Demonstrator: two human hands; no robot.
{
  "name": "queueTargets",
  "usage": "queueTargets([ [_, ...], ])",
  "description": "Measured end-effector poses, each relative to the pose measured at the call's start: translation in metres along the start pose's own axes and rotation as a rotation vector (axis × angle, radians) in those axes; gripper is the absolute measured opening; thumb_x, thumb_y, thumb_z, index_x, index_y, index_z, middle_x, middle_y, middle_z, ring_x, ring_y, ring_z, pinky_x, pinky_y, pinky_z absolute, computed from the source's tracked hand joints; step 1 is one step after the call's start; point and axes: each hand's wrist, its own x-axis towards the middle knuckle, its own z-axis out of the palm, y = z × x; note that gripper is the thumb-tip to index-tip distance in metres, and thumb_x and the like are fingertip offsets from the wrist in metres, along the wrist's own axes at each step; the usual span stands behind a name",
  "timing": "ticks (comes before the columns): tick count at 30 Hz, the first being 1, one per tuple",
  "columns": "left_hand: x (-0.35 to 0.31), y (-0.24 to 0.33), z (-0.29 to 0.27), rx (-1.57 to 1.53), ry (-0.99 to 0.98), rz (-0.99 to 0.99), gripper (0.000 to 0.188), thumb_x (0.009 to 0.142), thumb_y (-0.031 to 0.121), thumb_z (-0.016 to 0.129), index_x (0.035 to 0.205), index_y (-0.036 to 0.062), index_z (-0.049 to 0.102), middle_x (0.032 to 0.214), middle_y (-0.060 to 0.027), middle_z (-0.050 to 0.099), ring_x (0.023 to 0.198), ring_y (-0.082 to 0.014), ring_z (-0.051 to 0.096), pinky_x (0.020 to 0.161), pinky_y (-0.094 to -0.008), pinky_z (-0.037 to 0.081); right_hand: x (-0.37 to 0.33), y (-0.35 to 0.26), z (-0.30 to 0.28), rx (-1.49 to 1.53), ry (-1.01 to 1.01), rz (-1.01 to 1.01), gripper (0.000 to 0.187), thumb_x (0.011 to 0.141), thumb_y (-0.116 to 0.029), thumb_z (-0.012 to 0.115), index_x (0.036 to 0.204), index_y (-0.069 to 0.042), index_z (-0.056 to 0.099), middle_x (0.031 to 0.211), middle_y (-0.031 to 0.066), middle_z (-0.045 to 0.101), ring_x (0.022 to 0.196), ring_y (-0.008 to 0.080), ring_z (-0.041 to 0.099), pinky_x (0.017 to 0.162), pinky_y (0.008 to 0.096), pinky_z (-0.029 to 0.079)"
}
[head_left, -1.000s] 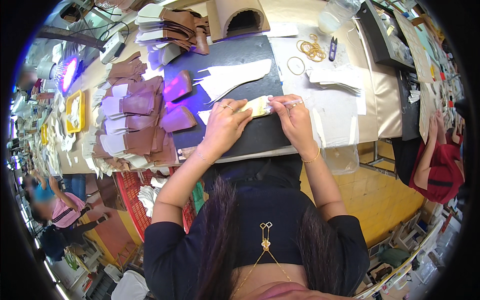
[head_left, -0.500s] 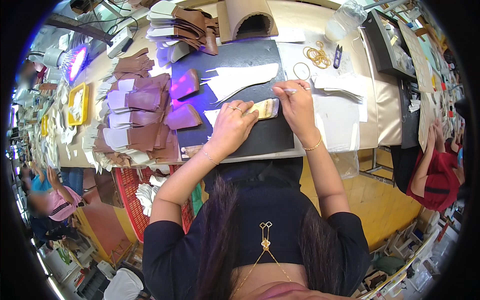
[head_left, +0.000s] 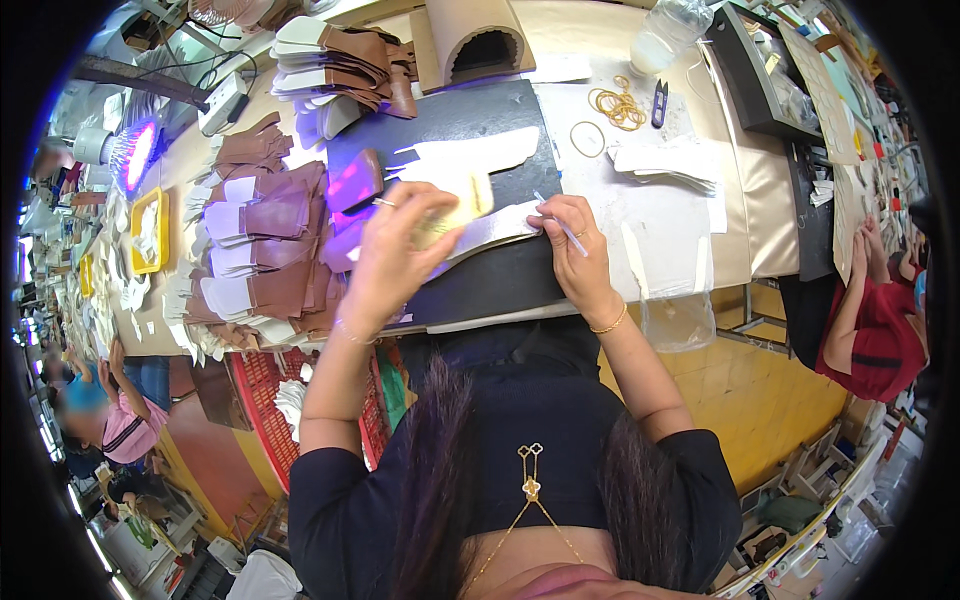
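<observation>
My left hand [head_left: 395, 245], a little blurred, grips a pale yellow flat template [head_left: 474, 200] that looks thick like a block. It is over the left part of a white cut piece [head_left: 505, 226] on the black mat [head_left: 500, 275]. My right hand [head_left: 578, 250] pinches a slim whitish pen [head_left: 562, 226] beside that piece's right end, with fingertips close to the edge. Farther up the mat lies another white piece [head_left: 480, 150]. Left of my left hand, a brown piece [head_left: 355, 180] lies on the mat under purplish light.
Stacked brown and white pieces [head_left: 265, 215] spread along the left, with a lit lamp [head_left: 135, 158] and yellow tray [head_left: 150, 232] beyond. Rubber bands [head_left: 618, 110], thread snips [head_left: 660, 103] and white pieces [head_left: 660, 165] lie right. A black box [head_left: 760, 75] stands far right; a red basket [head_left: 262, 395] sits below.
My left hand has lifted the template off the white piece and moved left with it. My right hand has come down and left with the pen to the piece's right end.
</observation>
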Motion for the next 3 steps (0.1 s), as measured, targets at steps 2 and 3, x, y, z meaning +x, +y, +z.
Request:
queueTargets([
  [2,0.005,0.014,-0.024,0.138,0.008,-0.045,0.031,0.079,0.009,0.082,0.108,0.0067,0.071,0.11,-0.0091,0.067,0.103,-0.027,0.066,0.092,-0.0373,0.052,-0.003,0.003,0.002,-0.075,0.008,-0.054,0.015,0.107,-0.012,0.051,0.115,-0.003,0.061,0.111,0.0131,0.06,0.09,0.0264,0.073,0.076,0.0334,0.059],
  [3,0.01,0.021,-0.034,0.191,-0.031,-0.084,0.028,0.081,0.009,0.081,0.108,0.0077,0.071,0.111,-0.0098,0.067,0.104,-0.0269,0.066,0.094,-0.0373,0.051,-0.003,0.005,0.002,-0.073,0.007,-0.056,0.015,0.107,-0.012,0.051,0.115,-0.003,0.061,0.111,0.0131,0.06,0.09,0.0264,0.073,0.076,0.0334,0.059],
])
